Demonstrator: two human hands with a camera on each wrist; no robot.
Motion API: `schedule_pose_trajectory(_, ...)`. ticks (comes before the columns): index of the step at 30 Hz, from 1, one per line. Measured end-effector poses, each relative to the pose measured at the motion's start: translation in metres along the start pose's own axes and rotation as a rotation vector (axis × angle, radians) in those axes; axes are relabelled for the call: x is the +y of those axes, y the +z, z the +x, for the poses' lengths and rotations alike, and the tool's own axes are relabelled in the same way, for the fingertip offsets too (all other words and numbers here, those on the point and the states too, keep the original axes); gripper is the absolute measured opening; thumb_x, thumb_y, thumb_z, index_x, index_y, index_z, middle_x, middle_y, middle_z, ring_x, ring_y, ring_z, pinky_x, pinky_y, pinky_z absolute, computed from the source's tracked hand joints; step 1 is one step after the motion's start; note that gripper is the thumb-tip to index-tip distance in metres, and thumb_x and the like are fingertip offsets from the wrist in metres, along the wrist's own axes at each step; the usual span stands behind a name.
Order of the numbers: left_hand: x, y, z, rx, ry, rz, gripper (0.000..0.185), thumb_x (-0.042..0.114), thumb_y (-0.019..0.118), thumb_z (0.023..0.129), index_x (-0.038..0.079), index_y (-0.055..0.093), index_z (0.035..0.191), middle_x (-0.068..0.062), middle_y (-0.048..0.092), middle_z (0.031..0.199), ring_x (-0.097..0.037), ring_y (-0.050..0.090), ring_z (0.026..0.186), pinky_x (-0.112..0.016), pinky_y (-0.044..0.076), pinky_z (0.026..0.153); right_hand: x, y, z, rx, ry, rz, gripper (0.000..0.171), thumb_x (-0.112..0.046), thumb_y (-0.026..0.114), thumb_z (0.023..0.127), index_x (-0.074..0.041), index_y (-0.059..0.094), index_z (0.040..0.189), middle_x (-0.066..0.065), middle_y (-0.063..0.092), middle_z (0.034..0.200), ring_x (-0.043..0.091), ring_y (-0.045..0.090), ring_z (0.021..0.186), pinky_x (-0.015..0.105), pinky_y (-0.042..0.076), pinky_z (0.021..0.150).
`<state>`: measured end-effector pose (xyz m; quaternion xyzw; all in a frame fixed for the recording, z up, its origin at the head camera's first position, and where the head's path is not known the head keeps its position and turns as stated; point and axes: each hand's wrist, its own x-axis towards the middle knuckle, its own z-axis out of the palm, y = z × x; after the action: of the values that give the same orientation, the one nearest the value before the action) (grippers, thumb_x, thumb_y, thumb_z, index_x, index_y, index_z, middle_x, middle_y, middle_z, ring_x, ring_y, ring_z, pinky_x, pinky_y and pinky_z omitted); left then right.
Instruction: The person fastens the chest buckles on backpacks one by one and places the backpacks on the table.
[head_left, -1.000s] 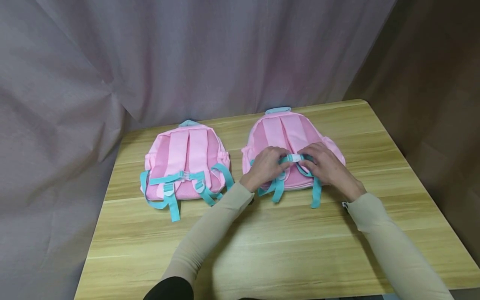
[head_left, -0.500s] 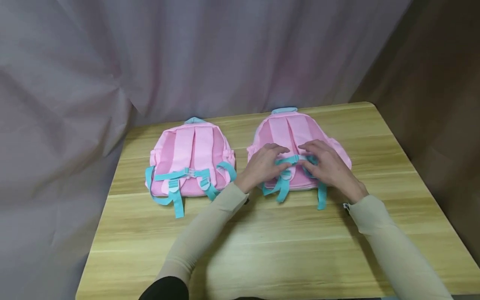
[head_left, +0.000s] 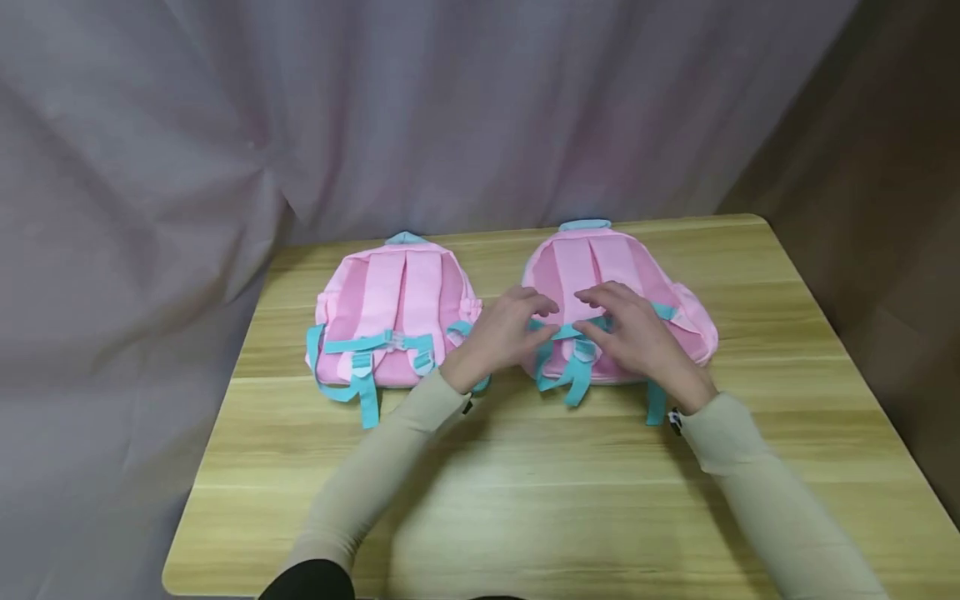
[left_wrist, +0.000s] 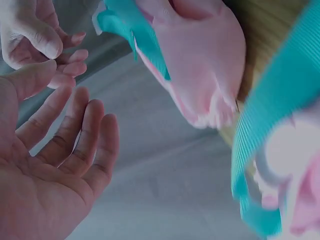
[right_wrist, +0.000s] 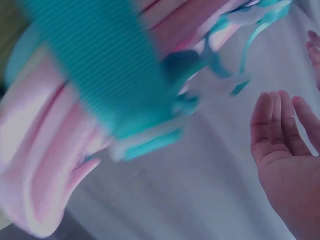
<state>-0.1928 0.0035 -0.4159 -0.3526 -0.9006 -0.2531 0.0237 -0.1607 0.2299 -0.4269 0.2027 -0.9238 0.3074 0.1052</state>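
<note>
Two pink backpacks with teal straps lie back-side up on the wooden table [head_left: 570, 483]. Both of my hands are over the right backpack [head_left: 622, 267]. My left hand [head_left: 513, 325] hovers at its left side with fingers loosely spread, holding nothing. My right hand [head_left: 622, 329] is held above the teal chest strap [head_left: 566, 332], fingers straight. In the left wrist view my left hand [left_wrist: 60, 160] shows an empty palm beside the pink fabric [left_wrist: 200, 65]. The right wrist view shows my right hand [right_wrist: 287, 150] open too, with a teal strap [right_wrist: 100, 65] close to the camera.
The left backpack [head_left: 393, 317] lies next to my left forearm, its chest strap buckled and strap ends trailing toward me. A pale curtain [head_left: 375, 117] hangs behind the table. The table's right edge stands close to a brown wall [head_left: 877, 167].
My fingers have let go of the white buckle on the right backpack's chest strap, and both hands have opened and lifted a little. The view has shifted slightly.
</note>
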Motion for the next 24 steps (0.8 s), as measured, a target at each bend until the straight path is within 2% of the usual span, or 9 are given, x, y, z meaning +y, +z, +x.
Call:
schedule_pose_trajectory(3,-0.006,-0.010,-0.010,-0.010,-0.020,-0.013,0.029,0.030,0.070,0.095,0.013,0.072,0.118,-0.002,0.072,0.112,-0.017,0.067,0.105,-0.031,0.058,0.088,-0.011,0.008,0.005,-0.032,-0.010,0.014,0.043,-0.018,0.078,0.088,-0.005,0.065,0.128,0.011,0.068,0.122,0.029,0.065,0.105,0.045,0.056,0.089)
schedule_pose_trajectory(9,-0.022,-0.028,-0.032,0.025,-0.047,0.028,0.026,0.028,0.070,0.095,0.012,0.074,0.114,-0.002,0.074,0.109,-0.017,0.067,0.102,-0.033,0.059,0.086,-0.039,0.025,0.018,-0.086,-0.046,0.068,0.043,-0.021,0.075,0.091,-0.006,0.064,0.130,0.010,0.067,0.122,0.030,0.065,0.106,0.045,0.056,0.088)
schedule_pose_trajectory(17,-0.051,-0.049,-0.056,0.023,-0.105,0.079,0.020,0.025,0.070,0.094,0.012,0.077,0.108,-0.001,0.076,0.102,-0.016,0.067,0.099,-0.033,0.058,0.086,-0.064,0.055,0.034,-0.115,-0.160,0.078,0.041,-0.023,0.075,0.091,-0.003,0.067,0.126,0.013,0.070,0.116,0.027,0.066,0.102,0.043,0.057,0.088)
schedule_pose_trajectory(24,-0.080,-0.065,-0.077,0.036,-0.162,0.099,0.019,0.021,0.072,0.092,0.008,0.078,0.105,-0.003,0.076,0.097,-0.020,0.068,0.094,-0.035,0.058,0.083,-0.082,0.078,0.048,-0.184,-0.148,0.124,0.040,-0.024,0.074,0.092,-0.005,0.067,0.127,0.012,0.069,0.120,0.027,0.066,0.104,0.042,0.057,0.089)
